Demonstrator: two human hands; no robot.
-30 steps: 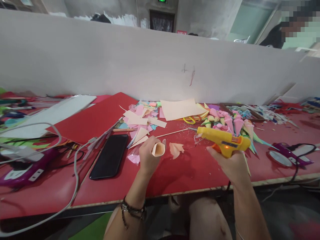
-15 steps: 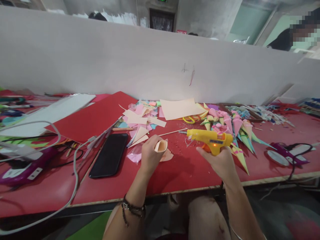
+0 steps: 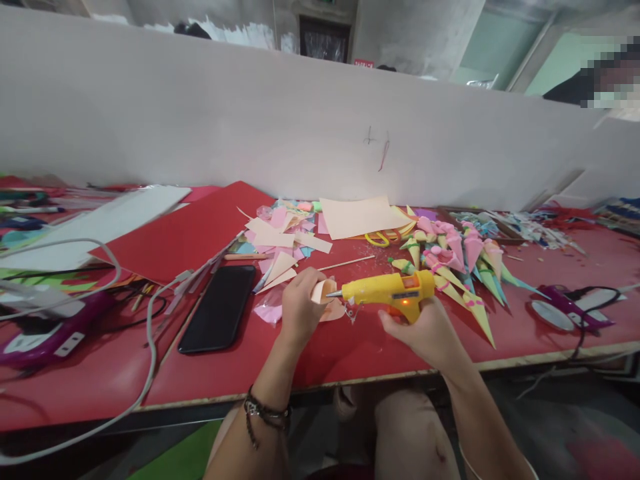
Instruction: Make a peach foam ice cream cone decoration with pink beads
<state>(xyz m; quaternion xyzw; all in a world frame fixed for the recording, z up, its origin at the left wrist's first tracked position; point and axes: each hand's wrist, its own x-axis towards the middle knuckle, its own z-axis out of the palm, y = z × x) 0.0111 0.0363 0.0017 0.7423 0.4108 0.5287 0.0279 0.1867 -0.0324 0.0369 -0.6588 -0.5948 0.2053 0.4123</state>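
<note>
My left hand (image 3: 301,303) is closed round a rolled piece of peach paper (image 3: 320,291), its open end facing right. In my right hand (image 3: 425,327) is a yellow hot glue gun (image 3: 385,291) with an orange light lit on its side. The gun's metal nozzle points left and reaches the mouth of the paper roll; whether it touches the paper I cannot tell. Strands of glue hang under the nozzle. Another piece of peach paper (image 3: 335,310) lies on the red table just beyond my left hand. Several small paper cones (image 3: 473,250) lie to the right, some with pink tops.
A black phone (image 3: 218,310) lies left of my left hand. Behind are paper scraps (image 3: 280,237), a thin stick (image 3: 346,263), yellow scissors (image 3: 377,239) and a peach sheet (image 3: 357,217). Purple power strips (image 3: 60,333) with cables stand at both sides. A white partition (image 3: 300,127) rises behind.
My right hand has brought the glue gun left and slightly down, so its nozzle is now at the paper roll's opening. My left hand has hardly moved.
</note>
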